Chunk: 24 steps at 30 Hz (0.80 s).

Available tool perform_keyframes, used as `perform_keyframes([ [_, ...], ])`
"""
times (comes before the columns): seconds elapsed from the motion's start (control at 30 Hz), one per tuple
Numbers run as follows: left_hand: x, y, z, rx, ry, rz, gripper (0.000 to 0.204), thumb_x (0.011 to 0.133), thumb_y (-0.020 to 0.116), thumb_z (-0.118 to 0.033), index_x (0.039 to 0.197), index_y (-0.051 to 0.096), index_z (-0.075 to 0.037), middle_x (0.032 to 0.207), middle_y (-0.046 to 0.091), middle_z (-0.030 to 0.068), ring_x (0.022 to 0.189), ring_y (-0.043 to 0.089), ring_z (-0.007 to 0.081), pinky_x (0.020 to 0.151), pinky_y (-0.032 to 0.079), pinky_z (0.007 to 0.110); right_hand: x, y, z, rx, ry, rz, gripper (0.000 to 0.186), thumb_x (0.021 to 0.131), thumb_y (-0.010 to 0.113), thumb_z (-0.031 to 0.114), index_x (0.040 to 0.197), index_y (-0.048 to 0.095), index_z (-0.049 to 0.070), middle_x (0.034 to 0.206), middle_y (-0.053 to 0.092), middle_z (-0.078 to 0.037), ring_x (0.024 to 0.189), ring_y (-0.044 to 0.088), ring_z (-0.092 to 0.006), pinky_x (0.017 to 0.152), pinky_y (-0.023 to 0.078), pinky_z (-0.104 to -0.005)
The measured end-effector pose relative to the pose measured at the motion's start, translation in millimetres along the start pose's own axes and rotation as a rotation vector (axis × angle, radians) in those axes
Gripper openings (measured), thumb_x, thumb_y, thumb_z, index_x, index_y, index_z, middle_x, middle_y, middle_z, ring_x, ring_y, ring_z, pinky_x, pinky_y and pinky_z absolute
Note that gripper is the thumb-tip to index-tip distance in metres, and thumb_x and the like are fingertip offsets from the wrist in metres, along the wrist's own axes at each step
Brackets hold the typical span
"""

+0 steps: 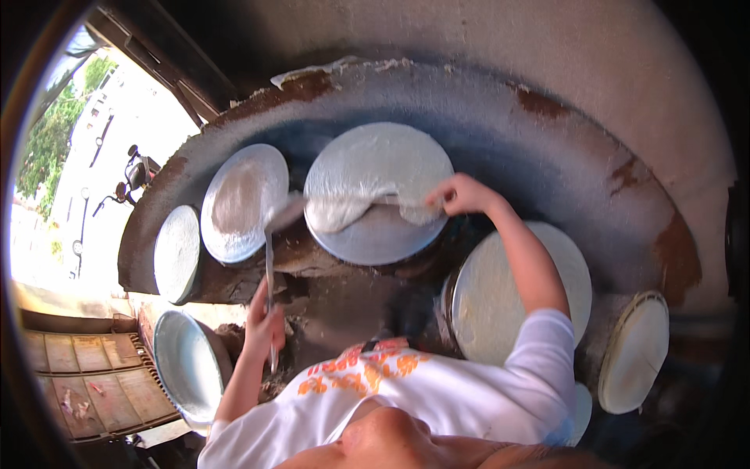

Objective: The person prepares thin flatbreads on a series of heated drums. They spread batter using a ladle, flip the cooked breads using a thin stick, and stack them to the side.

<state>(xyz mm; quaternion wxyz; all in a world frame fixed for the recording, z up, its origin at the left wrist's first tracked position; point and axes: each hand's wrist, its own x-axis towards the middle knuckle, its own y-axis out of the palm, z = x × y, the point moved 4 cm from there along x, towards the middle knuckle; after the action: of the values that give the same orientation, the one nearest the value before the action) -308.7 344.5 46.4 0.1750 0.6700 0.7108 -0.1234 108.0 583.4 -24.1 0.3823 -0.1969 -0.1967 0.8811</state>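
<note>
Pinching the edge of a white sheet (379, 160), the right hand (462, 194) is at 2 o'clock in the head view. The sheet lies partly folded on a round pan (375, 242) at 12 o'clock. At 8 o'clock, the left hand (263, 322) grips a ladle (269, 262), near a basin (170, 332).

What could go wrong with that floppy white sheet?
The white sheet might tear, because it looks thin and the right hand has it only by the edge. It could also stick to itself, as its near edge looks bunched above the bare part of the round plate. The left hand holds a ladle close by, which might bump it.
</note>
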Motion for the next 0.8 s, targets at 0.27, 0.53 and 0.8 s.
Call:
perform_keyframes([
  [0.27, 17, -26, 23, 0.280, 0.023, -0.052, 0.059, 0.094, 0.048, -0.006, 0.147, 0.026, -0.021, 0.048, 0.038, -0.0029, 0.035, 0.037, 0.0064, 0.032, 0.031, 0.024, -31, 20, 12, 0.129, -0.121, 0.052, 0.044, 0.059, 0.062, 0.003, 0.102, 0.070, 0.006, 0.090, 0.069, -0.005, 0.073, 0.058, -0.0131, 0.066, 0.046, -0.0263],
  [0.53, 19, 0, 29, 0.407, -0.035, 0.082, 0.063, 0.091, 0.052, -0.004, 0.147, 0.029, -0.022, 0.052, 0.045, -0.0017, 0.036, 0.041, 0.0073, 0.033, 0.032, 0.025, -61, 77, 15, -0.146, -0.420, -0.371, 0.028, 0.063, 0.059, -0.002, 0.089, 0.065, 0.004, 0.093, 0.066, -0.009, 0.088, 0.062, -0.0262, 0.075, 0.047, -0.0351],
  [0.8, 7, 22, 33, 0.331, 0.023, 0.283, 0.061, 0.094, 0.050, -0.007, 0.148, 0.025, -0.020, 0.052, 0.040, -0.0033, 0.037, 0.038, 0.0073, 0.036, 0.035, 0.024, -118, 131, 52, -0.333, -0.187, -0.554, 0.024, 0.073, 0.061, 0.002, 0.095, 0.068, 0.009, 0.100, 0.066, -0.002, 0.089, 0.059, -0.0252, 0.080, 0.048, -0.0327],
])
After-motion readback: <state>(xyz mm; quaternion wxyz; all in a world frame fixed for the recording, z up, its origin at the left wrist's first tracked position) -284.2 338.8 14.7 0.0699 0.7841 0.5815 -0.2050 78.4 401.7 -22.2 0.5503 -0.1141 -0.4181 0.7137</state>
